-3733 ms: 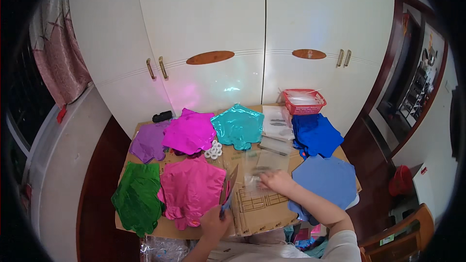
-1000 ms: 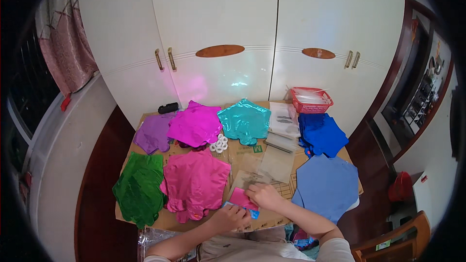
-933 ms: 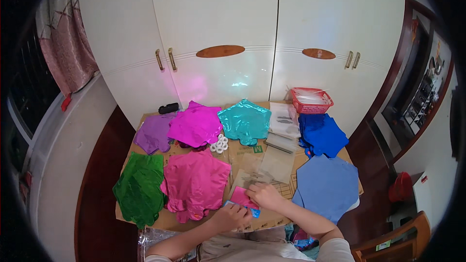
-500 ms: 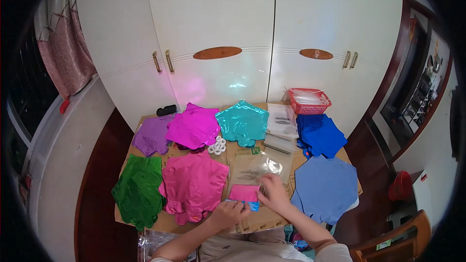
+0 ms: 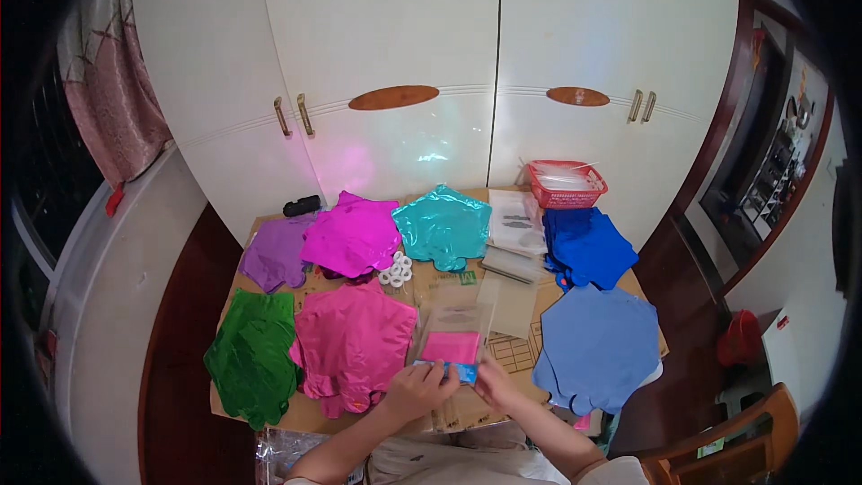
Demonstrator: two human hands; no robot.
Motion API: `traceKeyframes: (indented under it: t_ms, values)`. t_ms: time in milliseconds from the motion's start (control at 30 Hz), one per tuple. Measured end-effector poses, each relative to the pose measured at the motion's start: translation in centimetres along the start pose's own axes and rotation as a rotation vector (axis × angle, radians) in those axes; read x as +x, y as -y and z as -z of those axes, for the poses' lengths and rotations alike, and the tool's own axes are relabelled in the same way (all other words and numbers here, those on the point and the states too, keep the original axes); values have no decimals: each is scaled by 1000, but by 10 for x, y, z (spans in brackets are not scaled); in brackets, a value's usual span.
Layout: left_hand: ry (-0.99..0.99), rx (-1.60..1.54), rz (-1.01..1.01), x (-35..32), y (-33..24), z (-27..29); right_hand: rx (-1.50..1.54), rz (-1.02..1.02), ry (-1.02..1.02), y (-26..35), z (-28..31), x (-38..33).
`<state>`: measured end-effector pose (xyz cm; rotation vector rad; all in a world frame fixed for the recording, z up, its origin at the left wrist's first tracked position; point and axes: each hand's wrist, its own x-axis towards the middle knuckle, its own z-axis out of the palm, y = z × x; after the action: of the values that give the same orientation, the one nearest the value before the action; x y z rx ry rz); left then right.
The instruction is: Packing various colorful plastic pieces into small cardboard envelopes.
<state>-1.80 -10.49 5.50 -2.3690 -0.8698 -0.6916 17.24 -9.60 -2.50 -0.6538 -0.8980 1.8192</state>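
Note:
Near the front middle of the table, a folded pink piece and a blue strip lie at the open-looking lower part of a clear plastic bag. My left hand pinches the blue strip with its fingertips from the left. On the other side, my right hand is closed at the bag's right edge, next to the strip; its fingertips are partly hidden. Left of the bag rests a stack of pink foil sheets, like flat balloons. Another clear bag lies flat to its right.
Flat foil stacks in green, purple, magenta, teal, dark blue and light blue surround the cardboard. White rolls, clear packets and a red basket sit farther back.
My right hand has moved down to the blue strip's right end. The clear bag now surrounds or overlies the pink piece and stands narrower above it. The view has shifted slightly.

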Motion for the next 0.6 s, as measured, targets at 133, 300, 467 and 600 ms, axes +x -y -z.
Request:
traceKeyframes:
  t_ms: [133, 300, 467, 600]
  values:
    - [-13, -25, 30, 0, -4, -4, 310, -22, -45, 23, -32, 0]
    - [6, 1, 65, 4, 0, -2, 145, 0, -140, 4, -40, -8]
    - [-7, -39, 92, 4, -4, 1, 202, 104, -285, 9, -55, -2]
    - [-120, -258, 351, -3, -3, 7, 62, 151, -303, 5, -40, -2]
